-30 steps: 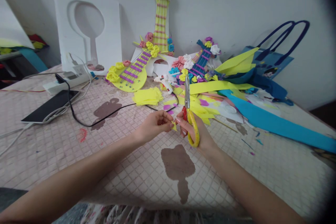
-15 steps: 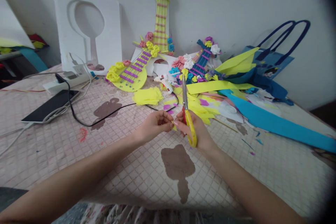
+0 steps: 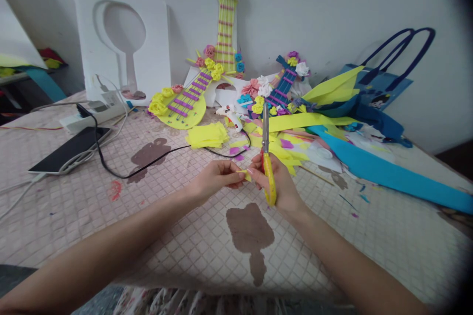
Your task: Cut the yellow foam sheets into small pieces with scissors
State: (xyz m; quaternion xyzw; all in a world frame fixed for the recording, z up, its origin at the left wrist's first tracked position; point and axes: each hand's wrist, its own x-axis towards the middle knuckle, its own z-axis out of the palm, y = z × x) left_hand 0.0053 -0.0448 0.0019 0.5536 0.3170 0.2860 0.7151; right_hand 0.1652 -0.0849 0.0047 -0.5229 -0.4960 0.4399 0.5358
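Note:
My left hand [image 3: 226, 175] pinches one side of a small yellow paper piece [image 3: 247, 175]. The fingertips of my right hand [image 3: 271, 177] hold its other side. Scissors with yellow handles [image 3: 271, 182] hang on my right hand, their blades closed and pointing away from me. Beyond my hands lies a stack of yellow paper pieces [image 3: 207, 135], with a white glue gun [image 3: 231, 117] behind it. Loose yellow strips [image 3: 283, 153] are spread past the scissors.
Paper-flowered yellow [image 3: 188, 108] and blue guitar shapes [image 3: 284, 86] stand at the back. A phone [image 3: 70, 148], power strip [image 3: 94, 110] and black cable are at left. At right are a long blue strip [image 3: 391, 172] and a blue bag [image 3: 388, 88].
The scissors have turned slightly, their tips now further right. The small yellow piece shows more between my fingertips, and my left hand has lowered a little.

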